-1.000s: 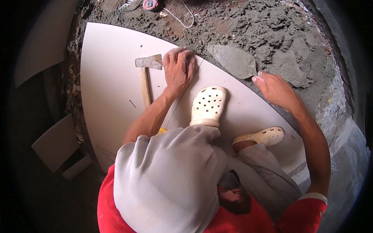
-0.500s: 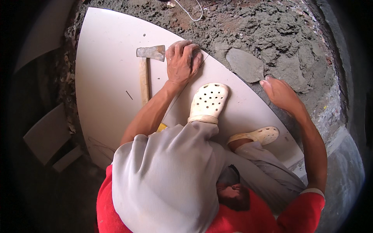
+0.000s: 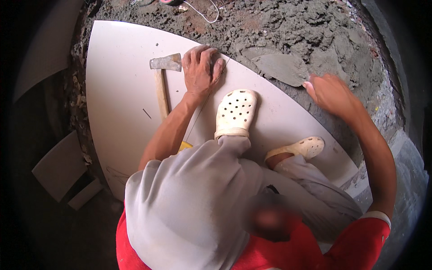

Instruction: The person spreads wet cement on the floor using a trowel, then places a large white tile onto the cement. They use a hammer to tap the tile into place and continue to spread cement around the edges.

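My right hand (image 3: 332, 95) is closed round the handle of a trowel (image 3: 282, 68), whose flat grey blade lies on wet grey mortar (image 3: 333, 33) just beyond the tile's edge. The handle itself is hidden in my fingers. My left hand (image 3: 201, 72) leans on a large white tile (image 3: 121, 103) near its far edge, fingers bent and spread, holding nothing. Left of that hand lies a hatchet (image 3: 165, 62) with a worn metal head and a wooden handle, its lower end covered by my left forearm. A thin dark line runs over the tile beside my left hand.
My feet in cream clogs (image 3: 236, 112) stand on the tile. A nail (image 3: 146, 113) lies left of the hatchet. Something yellow (image 3: 185, 146) shows beside my knee. A white cord (image 3: 204, 15) lies on the mortar at the back. Cut tile pieces (image 3: 60, 164) lie at the left.
My right hand has moved a little up and to the right; the trowel blade has turned flatter and farther across the mortar. My left hand stays on the tile. The view has shifted slightly.
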A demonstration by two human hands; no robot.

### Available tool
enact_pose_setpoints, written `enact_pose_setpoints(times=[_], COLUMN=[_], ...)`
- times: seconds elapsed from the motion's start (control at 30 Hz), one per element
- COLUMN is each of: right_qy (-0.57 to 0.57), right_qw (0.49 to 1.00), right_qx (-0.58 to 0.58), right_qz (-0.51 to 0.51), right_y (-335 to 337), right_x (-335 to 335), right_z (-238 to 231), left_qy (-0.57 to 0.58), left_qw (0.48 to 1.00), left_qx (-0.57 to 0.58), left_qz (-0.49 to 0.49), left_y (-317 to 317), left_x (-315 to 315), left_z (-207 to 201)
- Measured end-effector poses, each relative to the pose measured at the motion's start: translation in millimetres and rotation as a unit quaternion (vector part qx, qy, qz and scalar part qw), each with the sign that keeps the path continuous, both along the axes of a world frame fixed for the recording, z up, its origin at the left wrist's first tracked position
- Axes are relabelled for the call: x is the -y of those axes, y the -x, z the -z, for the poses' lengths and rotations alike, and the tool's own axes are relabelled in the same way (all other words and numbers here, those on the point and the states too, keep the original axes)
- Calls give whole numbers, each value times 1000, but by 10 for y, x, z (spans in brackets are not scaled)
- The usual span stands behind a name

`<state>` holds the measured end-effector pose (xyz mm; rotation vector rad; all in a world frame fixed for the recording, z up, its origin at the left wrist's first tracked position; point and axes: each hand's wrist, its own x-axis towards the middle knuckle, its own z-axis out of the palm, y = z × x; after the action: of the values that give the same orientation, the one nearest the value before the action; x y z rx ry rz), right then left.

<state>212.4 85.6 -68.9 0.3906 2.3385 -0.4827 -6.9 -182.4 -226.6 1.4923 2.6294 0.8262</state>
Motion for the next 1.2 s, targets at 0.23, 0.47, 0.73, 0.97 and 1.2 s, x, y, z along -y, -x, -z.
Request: enact_pose_setpoints(times=[0.23, 0.47, 0.73, 0.97, 1.2], right_qy=[-87, 8, -42, -131, -327], right_qw=[996, 997, 996, 989, 909], right_qx=[-17, -74, 28, -14, -157], right_qz=[25, 26, 71, 61, 204], right_y=[-259, 121, -602, -1253, -2048], right_x=[141, 222, -38, -404, -1061], right_z=[-445, -24, -246, -697, -513], left_qy=[3, 6, 3, 14, 35], left_qw=[1000, 1000, 1000, 1000, 999], left_qx=[-2, -10, -11, -6, -16], left_qz=[5, 20, 13, 13, 21], left_y=[-11, 26, -1, -15, -13], left_x=[-15, -20, -25, -25, -53], left_z=[25, 22, -14, -20, -42])
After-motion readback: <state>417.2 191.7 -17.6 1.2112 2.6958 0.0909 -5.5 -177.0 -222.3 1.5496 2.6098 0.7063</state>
